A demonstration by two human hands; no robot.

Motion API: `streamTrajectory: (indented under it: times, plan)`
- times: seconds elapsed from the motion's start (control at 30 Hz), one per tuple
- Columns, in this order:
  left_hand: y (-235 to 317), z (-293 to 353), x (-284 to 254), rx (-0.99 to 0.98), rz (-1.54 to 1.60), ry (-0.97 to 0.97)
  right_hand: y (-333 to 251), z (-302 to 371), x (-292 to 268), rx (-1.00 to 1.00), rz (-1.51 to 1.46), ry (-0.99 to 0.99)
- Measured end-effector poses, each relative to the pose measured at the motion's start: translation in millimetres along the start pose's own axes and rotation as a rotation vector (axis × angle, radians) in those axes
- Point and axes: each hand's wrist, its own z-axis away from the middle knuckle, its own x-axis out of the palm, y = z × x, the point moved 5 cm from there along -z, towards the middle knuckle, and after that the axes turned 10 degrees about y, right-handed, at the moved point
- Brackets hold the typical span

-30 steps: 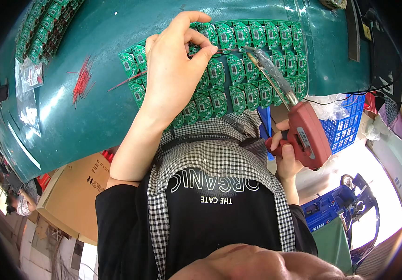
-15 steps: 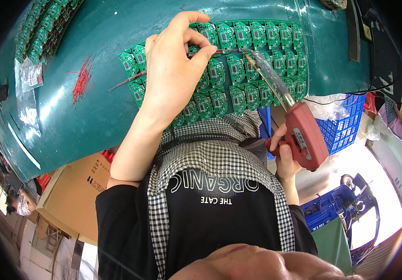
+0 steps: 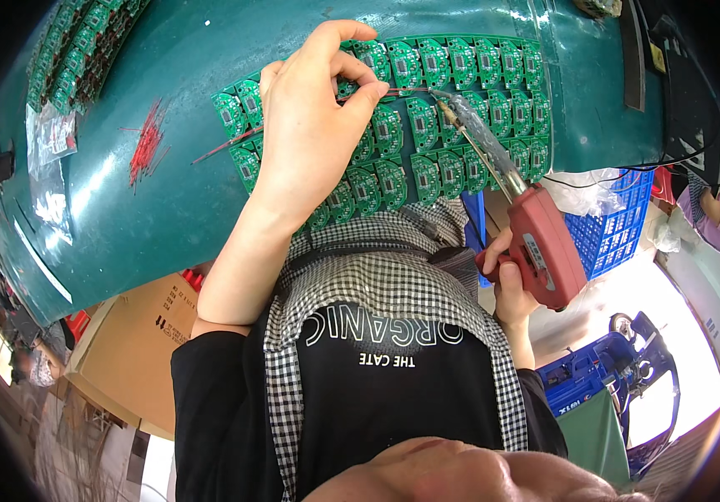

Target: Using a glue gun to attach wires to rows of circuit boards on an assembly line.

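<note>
The red soldering gun (image 3: pixel 548 237) sits slightly lower than half a second ago, its tip over the green circuit boards (image 3: pixel 424 122) on the desk (image 3: pixel 172 238). Right hand (image 3: pixel 514 293) has fingers curled around its handle; left hand (image 3: pixel 314 130), unchanged, pinches red wires (image 3: pixel 402 90).

Workshop: soldering gun (image 3: pixel 546 249), circuit boards (image 3: pixel 388 130)
</note>
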Motion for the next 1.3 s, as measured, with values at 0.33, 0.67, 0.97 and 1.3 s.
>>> streamTrajectory:
  times: [0.33, 0.67, 0.97, 1.3]
  plan:
    - [-0.2, 0.2, -0.9, -0.002, -0.005, 0.003, -1.1, 0.4, 1.8, -0.028, -0.129, -0.020]
    - [0.5, -0.2, -0.7, 0.104, -0.008, 0.059, -0.7, 1.2, 1.2, -0.021, -0.103, 0.063]
    - [0.2, 0.2, -1.5, 0.085, 0.003, 0.052, 3.3, 4.7, 1.5, -0.015, -0.067, 0.011]
    - [0.8, -2.1, -2.1, 0.082, -0.001, 0.052, 0.6, -0.4, -2.3, -0.079, -0.099, 0.102]
